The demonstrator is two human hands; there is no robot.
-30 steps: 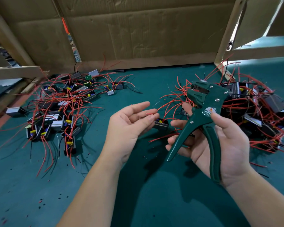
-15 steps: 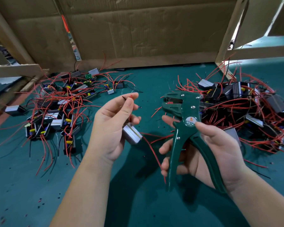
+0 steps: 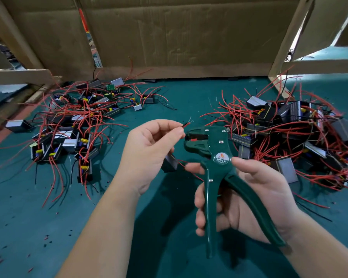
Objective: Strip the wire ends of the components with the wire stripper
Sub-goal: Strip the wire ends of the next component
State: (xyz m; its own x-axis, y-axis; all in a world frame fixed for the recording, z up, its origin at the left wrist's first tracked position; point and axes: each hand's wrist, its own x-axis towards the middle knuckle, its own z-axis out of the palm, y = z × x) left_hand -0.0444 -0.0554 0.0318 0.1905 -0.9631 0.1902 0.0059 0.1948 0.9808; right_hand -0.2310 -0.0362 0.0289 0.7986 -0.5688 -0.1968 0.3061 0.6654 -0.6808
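Head camera view, looking down at two bare forearms over a green counter backed by a cardboard wall.

The left hand pinches a red wire between thumb and forefinger. Its grip is closed tight on the wire close to the end, and the other fingers are curled in. A short length pokes out past the fingertips, with what look like pale bare strands at the tip. A small grey component hangs just below this hand, partly hidden by it.

The right hand holds the dark green wire stripper upright, head at the top. The fingers wrap the front handle and the thumb rests near the round label marked W01A. This grip is firm but not squeezed — the two handles stand spread apart. The jaws point left, toward the wire end, which sits just above and beside them and is not inside.

Two heaps of similar components lie on the counter. One heap spreads to the left, and the other heap is denser, to the right. Both are tangled with long red wires and a few black ones. Tiny scraps of insulation dot the near-left surface.
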